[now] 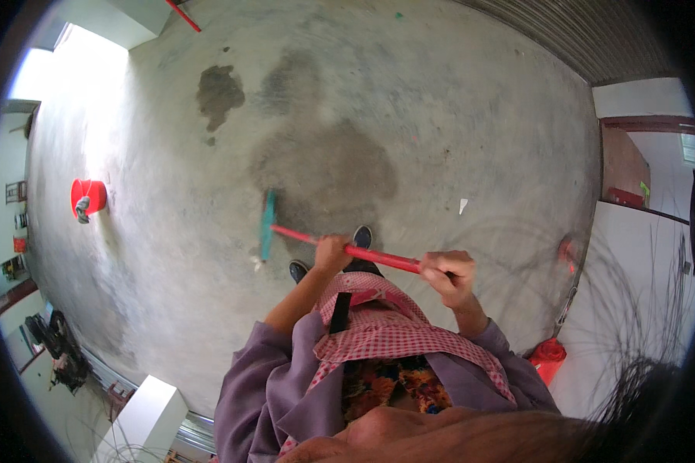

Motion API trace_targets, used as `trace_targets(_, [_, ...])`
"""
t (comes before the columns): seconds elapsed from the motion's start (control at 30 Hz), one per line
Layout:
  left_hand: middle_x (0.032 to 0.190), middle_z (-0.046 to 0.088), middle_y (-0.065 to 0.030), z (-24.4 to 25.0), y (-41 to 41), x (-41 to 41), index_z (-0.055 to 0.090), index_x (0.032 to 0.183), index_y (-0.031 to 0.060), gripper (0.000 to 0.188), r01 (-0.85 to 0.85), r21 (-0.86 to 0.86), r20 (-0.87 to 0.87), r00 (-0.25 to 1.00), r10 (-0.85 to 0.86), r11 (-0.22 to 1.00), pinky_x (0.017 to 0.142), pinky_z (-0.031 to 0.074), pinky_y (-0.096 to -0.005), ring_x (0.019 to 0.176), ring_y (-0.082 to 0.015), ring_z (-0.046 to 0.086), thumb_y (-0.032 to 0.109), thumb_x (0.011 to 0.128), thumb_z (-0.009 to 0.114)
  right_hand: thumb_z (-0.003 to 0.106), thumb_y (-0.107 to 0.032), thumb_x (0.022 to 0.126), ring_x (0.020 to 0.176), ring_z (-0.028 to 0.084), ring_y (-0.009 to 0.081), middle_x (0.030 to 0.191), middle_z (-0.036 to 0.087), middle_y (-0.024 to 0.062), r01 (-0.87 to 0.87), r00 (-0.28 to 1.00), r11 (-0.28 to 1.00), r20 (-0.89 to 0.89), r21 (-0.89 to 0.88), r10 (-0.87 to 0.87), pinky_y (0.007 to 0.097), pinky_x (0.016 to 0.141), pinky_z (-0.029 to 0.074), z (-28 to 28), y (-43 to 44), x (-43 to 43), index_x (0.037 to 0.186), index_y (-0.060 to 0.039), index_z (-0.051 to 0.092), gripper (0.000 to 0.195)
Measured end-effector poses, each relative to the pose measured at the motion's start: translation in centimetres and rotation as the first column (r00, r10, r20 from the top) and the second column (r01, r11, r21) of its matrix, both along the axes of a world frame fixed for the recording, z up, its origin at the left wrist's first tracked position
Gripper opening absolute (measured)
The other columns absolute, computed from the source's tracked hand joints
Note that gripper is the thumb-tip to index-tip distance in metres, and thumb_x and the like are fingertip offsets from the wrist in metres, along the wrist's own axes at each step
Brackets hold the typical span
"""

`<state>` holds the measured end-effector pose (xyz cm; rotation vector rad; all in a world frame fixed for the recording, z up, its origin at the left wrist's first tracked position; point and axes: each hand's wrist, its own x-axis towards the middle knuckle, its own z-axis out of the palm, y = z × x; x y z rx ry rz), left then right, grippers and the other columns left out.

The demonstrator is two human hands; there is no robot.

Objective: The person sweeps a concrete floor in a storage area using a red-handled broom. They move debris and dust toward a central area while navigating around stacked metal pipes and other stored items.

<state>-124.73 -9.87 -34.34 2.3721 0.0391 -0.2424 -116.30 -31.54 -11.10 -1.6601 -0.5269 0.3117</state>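
Observation:
My left hand (331, 253) is closed around the middle of a red pole (382, 258). Nearer its upper end, my right hand (449, 276) grips the same pole. A narrow teal crosspiece (267, 226) is fixed to the far end, low over the concrete floor at the left of my feet; the picture does not settle whether it is a mop or a broom head. Dark damp-looking patches (330, 168) mark the concrete around and beyond the head. My dark shoes (362, 236) stand just behind the largest patch.
A red bucket (95, 197) with a grey cloth (82, 209) over its rim stands at the left. A white scrap (463, 205) lies on the floor to the right. Corrugated metal (579, 35) borders the floor at upper right. A red bag-like object (548, 359) sits by the right wall.

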Motion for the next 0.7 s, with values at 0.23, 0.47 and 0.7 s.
trace_targets(0.23, [0.068, 0.054, -0.0130, 4.9, -13.3, 12.9, 0.050, 0.069, 0.0054, 0.018, 0.206, -0.359, 0.276, 0.955, -0.107, 0.910, 0.068, 0.042, -0.0447, 0.072, -0.0346, 0.055, 0.017, 0.074, 0.062, 0.061, -0.003, 0.067, 0.037, 0.044, 0.0202, 0.048, 0.044, 0.0047, 0.092, 0.934, 0.992, 0.338, 0.083, -0.115, 0.0329, 0.039, 0.038, 10.6, -2.0, 2.2, 0.052, -0.0023, 0.045, 0.022])
trace_targets(0.47, [0.069, 0.055, -0.0131, 12.5, -13.0, 14.8, 0.051, 0.070, 0.0055, 0.016, 0.184, -0.330, 0.385, 0.922, -0.046, 0.926, 0.072, 0.042, -0.0445, 0.074, -0.0343, 0.056, 0.016, 0.076, 0.061, 0.057, -0.005, 0.068, 0.032, 0.041, 0.0125, 0.039, 0.039, -0.0013, -0.116, 0.871, 0.957, 0.490, 0.265, -0.030, 0.0277, 0.036, 0.041, 14.3, -3.3, 2.5, 0.047, -0.0081, 0.040, 0.027])
trace_targets(0.7, [0.077, 0.060, -0.0104, 9.2, 0.1, 5.4, 0.059, 0.075, 0.0092, 0.008, -0.025, -0.013, 0.195, 0.980, 0.027, 1.000, 0.077, 0.041, -0.0442, 0.085, -0.0321, 0.058, 0.015, 0.070, 0.062, 0.061, -0.014, 0.076, 0.049, 0.053, 0.0200, 0.057, 0.054, 0.0098, 0.082, 0.996, 0.974, 0.006, 0.209, -0.085, 0.0348, 0.047, 0.043, 8.2, -1.1, -0.1, 0.059, 0.0035, 0.053, 0.025])
